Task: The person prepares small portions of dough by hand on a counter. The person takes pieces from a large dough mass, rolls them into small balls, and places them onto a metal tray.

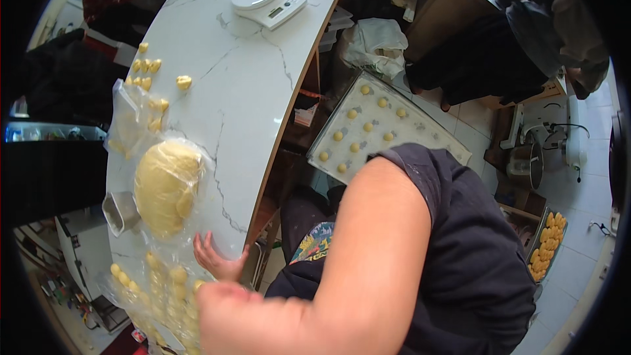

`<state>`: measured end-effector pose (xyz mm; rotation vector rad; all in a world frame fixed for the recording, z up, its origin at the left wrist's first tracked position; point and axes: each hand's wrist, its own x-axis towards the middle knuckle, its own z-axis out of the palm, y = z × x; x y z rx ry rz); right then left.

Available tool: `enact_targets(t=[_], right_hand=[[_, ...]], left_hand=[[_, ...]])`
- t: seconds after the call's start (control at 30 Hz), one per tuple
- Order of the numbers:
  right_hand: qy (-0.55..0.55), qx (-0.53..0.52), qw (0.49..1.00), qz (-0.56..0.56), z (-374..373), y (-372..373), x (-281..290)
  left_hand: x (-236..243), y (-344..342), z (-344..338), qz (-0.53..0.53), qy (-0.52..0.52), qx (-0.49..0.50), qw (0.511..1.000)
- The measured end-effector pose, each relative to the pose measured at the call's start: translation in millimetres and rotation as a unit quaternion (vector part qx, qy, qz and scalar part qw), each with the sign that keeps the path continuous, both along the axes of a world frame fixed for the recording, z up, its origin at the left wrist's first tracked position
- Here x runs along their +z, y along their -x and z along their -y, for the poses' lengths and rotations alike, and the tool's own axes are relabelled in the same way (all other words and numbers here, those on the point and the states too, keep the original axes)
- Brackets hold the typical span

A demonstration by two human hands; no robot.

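Note:
My left hand (219,258) rests at the edge of the marble-patterned counter (230,151), fingers spread and nothing seen in them. My right forearm crosses in front, and my right hand (230,315) is smeared by motion; its fingers cannot be made out. Small yellow dough balls (179,275) lie in rows under clear plastic beside it. A large yellow dough mass (167,187), wrapped in clear film, sits on the counter beyond my left hand. Left of it stands a metal scraper-like or open-ended piece (121,213). Small dough pieces (146,66) lie farther up.
A white kitchen scale (266,1) stands at the far end. Right of the counter, a tray (378,121) holds spaced dough balls. Another tray (547,246) of golden pieces lies at far right, near a mixer (526,158). People in dark clothes (480,46) are nearby.

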<state>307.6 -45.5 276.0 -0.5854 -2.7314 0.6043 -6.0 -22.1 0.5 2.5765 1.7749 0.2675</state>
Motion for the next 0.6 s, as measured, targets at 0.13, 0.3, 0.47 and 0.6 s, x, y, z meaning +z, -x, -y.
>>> enact_targets(t=[0.13,0.3,0.47,0.6], right_hand=[[0.051,0.125,0.99,0.05,-18,16,36],[0.116,0.183,0.971,0.101,-28,30,39],[0.063,0.096,0.993,0.014,-27,14,30],[-0.018,0.004,0.999,-0.052,-69,23,-27]], left_hand=[[-5,-4,-1,0.083,-0.028,-0.01,0.996],[-5,-4,2,0.084,-0.019,-0.004,0.996],[-5,-2,1,0.083,-0.009,0.012,0.996],[-3,6,1,0.078,0.005,0.024,0.997]])
